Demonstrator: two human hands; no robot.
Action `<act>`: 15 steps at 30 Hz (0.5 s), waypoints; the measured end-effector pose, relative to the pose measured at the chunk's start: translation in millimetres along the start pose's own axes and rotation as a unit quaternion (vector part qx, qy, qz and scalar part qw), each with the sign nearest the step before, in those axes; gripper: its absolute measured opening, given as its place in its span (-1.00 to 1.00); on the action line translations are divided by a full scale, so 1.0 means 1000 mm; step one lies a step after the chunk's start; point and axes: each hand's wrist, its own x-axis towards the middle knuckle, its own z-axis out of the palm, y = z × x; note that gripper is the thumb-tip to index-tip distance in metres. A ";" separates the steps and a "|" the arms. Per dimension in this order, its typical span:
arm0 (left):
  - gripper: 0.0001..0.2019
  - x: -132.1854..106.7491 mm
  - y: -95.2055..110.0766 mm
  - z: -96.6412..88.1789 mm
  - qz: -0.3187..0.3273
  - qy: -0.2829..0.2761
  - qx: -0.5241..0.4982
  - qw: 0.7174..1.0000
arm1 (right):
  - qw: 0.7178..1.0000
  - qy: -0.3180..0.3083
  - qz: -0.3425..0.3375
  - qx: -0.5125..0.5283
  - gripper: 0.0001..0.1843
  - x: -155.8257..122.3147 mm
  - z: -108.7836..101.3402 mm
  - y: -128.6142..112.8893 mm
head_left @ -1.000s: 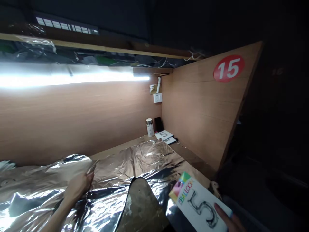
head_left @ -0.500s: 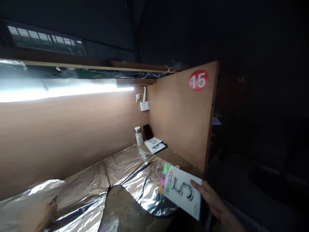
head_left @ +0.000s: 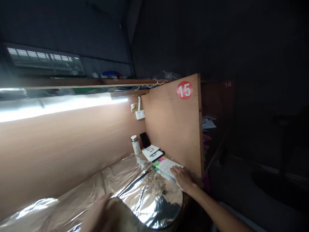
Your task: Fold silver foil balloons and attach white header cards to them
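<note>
My right hand (head_left: 182, 179) rests on a white balloon packet (head_left: 166, 165) with a multicoloured end, at the table's right side. Its fingers are stretched out over the packet's right part; the thumb is hidden. Under and beside the packet spreads a large, shiny silver foil balloon (head_left: 156, 196), partly wrinkled, with a rounded right end. Low in the picture, my left hand (head_left: 98, 211) is smeared by motion above the foil, near its inner dark edge. Whether it holds anything cannot be made out.
Two white packets (head_left: 152, 152), one showing a 5, lie in the back corner. Near them stand a white bottle (head_left: 135, 145) and a dark phone (head_left: 145, 140) leaning on the wall. A wooden partition (head_left: 173, 129) marked 15 bounds the right side.
My right hand has moved the balloon packet from the near right, back and left onto the table, and its fingers now lie over it. My left hand has moved to the right. The view has shifted.
</note>
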 end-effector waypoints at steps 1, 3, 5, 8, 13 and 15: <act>-0.61 -0.003 0.039 0.021 0.054 -0.026 -0.031 0.998 | 1.000 0.008 0.001 0.000 -0.41 -0.003 0.006 0.003; -0.48 -0.011 0.112 0.061 0.154 -0.055 -0.065 0.984 | 1.000 0.021 0.001 0.004 -0.36 -0.008 0.012 0.009; -0.22 -0.018 0.168 0.093 0.268 -0.079 -0.072 0.957 | 0.999 0.035 -0.001 0.013 -0.31 -0.010 0.013 0.014; -0.47 -0.024 0.207 0.117 0.279 -0.049 -0.043 0.958 | 0.997 0.066 0.000 0.028 -0.29 -0.011 0.012 0.018; -0.63 -0.023 0.205 0.121 0.291 0.002 -0.013 0.957 | 0.991 0.118 0.014 0.058 -0.37 -0.013 0.007 0.022; -0.75 -0.020 0.202 0.122 0.288 0.027 -0.015 0.957 | 0.989 0.128 0.015 0.070 -0.41 -0.014 0.006 0.023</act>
